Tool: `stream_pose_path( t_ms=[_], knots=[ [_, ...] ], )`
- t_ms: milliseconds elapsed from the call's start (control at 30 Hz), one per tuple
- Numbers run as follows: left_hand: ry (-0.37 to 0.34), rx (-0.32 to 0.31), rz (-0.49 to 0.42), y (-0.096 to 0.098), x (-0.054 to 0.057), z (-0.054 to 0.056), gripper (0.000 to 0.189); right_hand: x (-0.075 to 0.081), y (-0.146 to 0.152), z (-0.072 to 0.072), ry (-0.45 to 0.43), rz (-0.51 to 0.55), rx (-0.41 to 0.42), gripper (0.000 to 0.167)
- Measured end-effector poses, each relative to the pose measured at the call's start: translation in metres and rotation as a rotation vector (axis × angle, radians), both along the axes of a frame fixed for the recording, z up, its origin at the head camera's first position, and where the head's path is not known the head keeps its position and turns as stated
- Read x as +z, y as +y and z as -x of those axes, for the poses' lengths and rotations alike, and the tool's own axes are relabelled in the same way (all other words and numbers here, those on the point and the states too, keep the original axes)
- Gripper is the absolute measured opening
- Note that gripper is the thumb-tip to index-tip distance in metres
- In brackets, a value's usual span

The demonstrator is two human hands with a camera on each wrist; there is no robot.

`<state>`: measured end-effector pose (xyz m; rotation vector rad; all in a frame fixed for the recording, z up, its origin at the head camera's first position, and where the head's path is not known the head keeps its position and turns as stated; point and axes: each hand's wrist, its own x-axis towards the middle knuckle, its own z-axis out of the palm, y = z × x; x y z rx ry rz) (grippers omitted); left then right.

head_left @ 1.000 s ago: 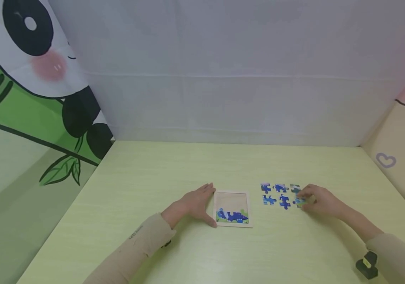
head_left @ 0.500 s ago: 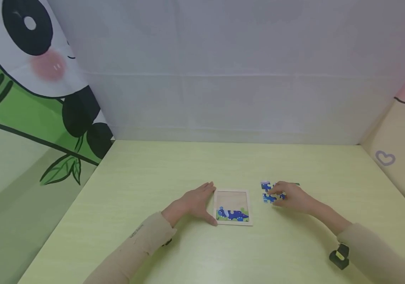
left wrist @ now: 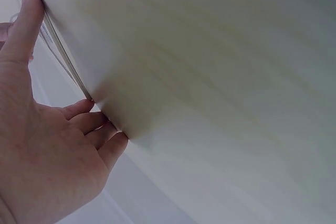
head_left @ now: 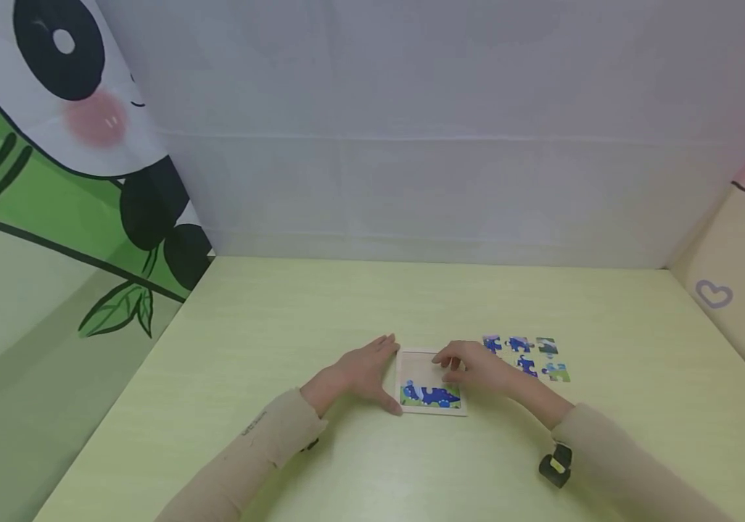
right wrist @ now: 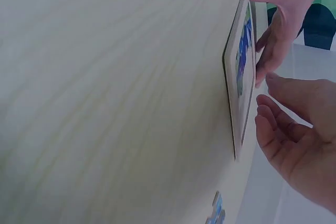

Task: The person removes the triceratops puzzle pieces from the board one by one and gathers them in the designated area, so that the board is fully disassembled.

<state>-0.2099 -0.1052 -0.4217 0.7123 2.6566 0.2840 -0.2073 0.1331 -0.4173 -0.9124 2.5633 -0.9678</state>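
Lying on the table is a square wooden puzzle tray (head_left: 431, 414), its bottom strip filled with a blue dinosaur picture (head_left: 431, 396). My left hand (head_left: 360, 373) rests at its left edge, thumb and fingers spread along the rim. Over the upper right part of the tray hovers my right hand (head_left: 479, 366). In the right wrist view, its fingers are loosely bent, thumb and fingertips apart, and no piece shows between them. Loose jigsaw pieces (head_left: 519, 344) lie to the right of the tray in two rows. The right hand hides part of the lower row.
A pale wood table (head_left: 320, 304) reaches back to a hanging white cloth (head_left: 372, 196). On the left stands a panel (head_left: 94, 297) with a cartoon print. A beige panel (head_left: 738, 348) with a heart drawing borders the right side.
My right hand has moved left, from the rightmost loose pieces across the others to above the tray. The left hand and tray have stayed in place.
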Motion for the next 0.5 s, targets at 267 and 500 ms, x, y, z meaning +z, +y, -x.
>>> stream_pose_path(
  t_ms=[267, 500],
  knots=[
    [0.001, -0.01, 0.0, -0.001, 0.0, 0.0, 0.113, -0.007, -0.025, -0.004, -0.042, -0.017, 0.035, 0.027],
    [-0.019, -0.011, -0.006, -0.001, 0.002, 0.001, 0.111, -0.014, -0.038, -0.006, -0.011, -0.047, 0.075, 0.031]
  ],
)
